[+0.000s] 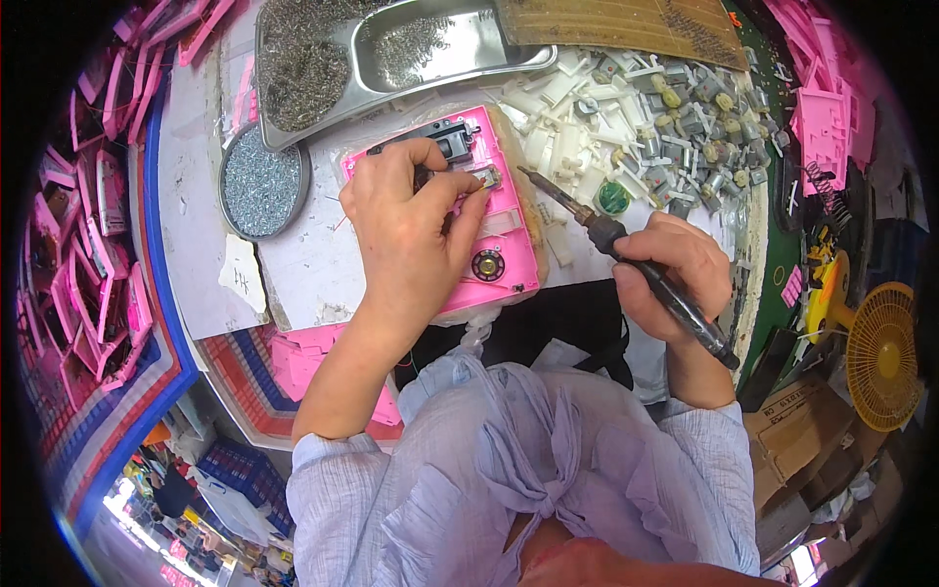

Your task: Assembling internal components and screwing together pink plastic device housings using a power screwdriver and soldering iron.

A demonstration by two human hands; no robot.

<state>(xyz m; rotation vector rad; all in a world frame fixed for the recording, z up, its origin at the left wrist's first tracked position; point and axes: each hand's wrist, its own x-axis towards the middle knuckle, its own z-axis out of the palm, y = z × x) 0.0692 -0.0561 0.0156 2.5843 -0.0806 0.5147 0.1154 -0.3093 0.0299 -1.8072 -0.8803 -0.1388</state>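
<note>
A pink plastic housing (525,262) lies on the table before me. It holds a black mechanism (452,143), a round black speaker (487,265) and a small metal part (489,178). My left hand (406,220) rests over the housing's left side, thumb and fingers pinched beside the metal part. What they grip is hidden behind the fingers. My right hand (680,269) is wrapped round the black handle of a soldering iron (608,235). The iron's dark tip points up and left, just off the housing's right edge and apart from it.
A metal tray (543,57) of small springs stands at the back under a cardboard sheet (626,24). A round dish (306,181) of screws sits left. White plastic pieces (567,122), small motors (699,127) and a green round object (613,199) lie right. Pink parts (88,269) pile far left.
</note>
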